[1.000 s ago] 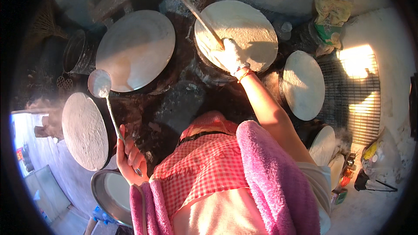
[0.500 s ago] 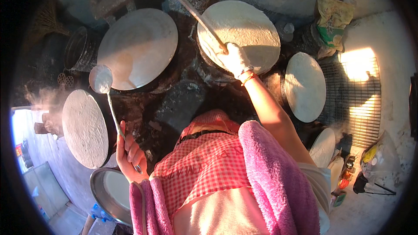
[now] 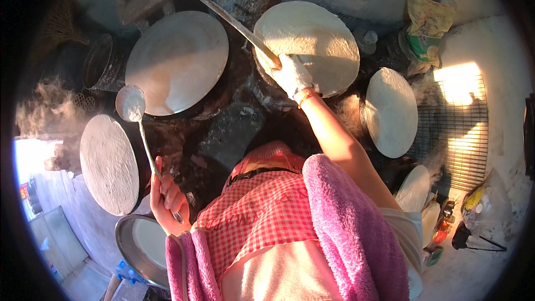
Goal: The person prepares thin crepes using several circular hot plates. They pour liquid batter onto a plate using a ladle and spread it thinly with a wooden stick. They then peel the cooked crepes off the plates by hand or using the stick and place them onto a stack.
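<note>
My left hand (image 3: 169, 198) is closed around the thin handle of a ladle (image 3: 131, 104), whose round bowl is coated with pale batter. The bowl hangs by the lower left edge of a large bare griddle (image 3: 177, 64). In a whitish glove or batter coating, my right hand (image 3: 292, 75) grips a long flat wooden spreader (image 3: 238, 29), which points up and left. That hand is over the lower left rim of a round griddle covered with pale batter (image 3: 312, 39). A batter-covered griddle (image 3: 109, 164) steams at the left.
A steel basin (image 3: 139, 253) of white batter stands lower left. More coated griddles (image 3: 391, 112) (image 3: 413, 189) line the right side, beside a wire rack (image 3: 448, 134). A sack (image 3: 428, 25) stands at the upper right. A dark bucket (image 3: 103, 62) is at the far left.
My right hand has moved left and slightly down with the spreader, whose tip has dropped. The left hand and ladle have hardly moved. Steam at the left has spread.
</note>
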Available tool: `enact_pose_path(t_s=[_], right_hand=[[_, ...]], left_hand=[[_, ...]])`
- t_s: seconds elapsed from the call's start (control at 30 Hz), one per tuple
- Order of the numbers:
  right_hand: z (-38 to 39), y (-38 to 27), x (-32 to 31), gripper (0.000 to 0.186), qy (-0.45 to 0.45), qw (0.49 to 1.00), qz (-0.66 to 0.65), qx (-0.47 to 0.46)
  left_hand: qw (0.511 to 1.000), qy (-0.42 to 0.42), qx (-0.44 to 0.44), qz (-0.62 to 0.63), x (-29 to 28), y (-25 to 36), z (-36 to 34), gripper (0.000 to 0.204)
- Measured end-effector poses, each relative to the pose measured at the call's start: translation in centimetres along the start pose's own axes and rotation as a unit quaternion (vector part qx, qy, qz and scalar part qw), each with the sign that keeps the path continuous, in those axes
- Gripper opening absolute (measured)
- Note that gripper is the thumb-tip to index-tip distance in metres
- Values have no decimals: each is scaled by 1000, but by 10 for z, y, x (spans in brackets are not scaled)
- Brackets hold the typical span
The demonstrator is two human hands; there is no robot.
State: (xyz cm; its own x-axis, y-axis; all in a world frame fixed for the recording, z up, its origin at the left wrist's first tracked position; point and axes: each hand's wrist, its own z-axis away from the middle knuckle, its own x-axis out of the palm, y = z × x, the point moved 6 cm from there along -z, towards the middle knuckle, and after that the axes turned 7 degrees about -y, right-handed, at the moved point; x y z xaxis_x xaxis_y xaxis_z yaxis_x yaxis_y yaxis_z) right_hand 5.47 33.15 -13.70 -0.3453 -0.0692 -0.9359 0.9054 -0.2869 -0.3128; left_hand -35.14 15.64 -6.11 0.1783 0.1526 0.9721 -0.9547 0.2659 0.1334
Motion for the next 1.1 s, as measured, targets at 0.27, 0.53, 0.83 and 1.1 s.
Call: enact_pose_path(t_s=[0.27, 0.53, 0.83, 1.1], right_hand=[[-30, -27, -6, 31, -19, 999, -18, -26], [-29, 27, -85, 45, 63, 958, -275, 50], [-12, 157, -201, 15, 174, 851, -494, 28], [30, 265, -309, 11, 265, 853, -444, 74]], left_hand=[[1000, -9, -2, 11, 5, -1, -2, 46], [999, 7, -1, -35, 5, 3, 1, 46], [996, 44, -21, -76, 11, -6, -21, 48], [989, 48, -63, -129, 7, -41, -46, 47]])
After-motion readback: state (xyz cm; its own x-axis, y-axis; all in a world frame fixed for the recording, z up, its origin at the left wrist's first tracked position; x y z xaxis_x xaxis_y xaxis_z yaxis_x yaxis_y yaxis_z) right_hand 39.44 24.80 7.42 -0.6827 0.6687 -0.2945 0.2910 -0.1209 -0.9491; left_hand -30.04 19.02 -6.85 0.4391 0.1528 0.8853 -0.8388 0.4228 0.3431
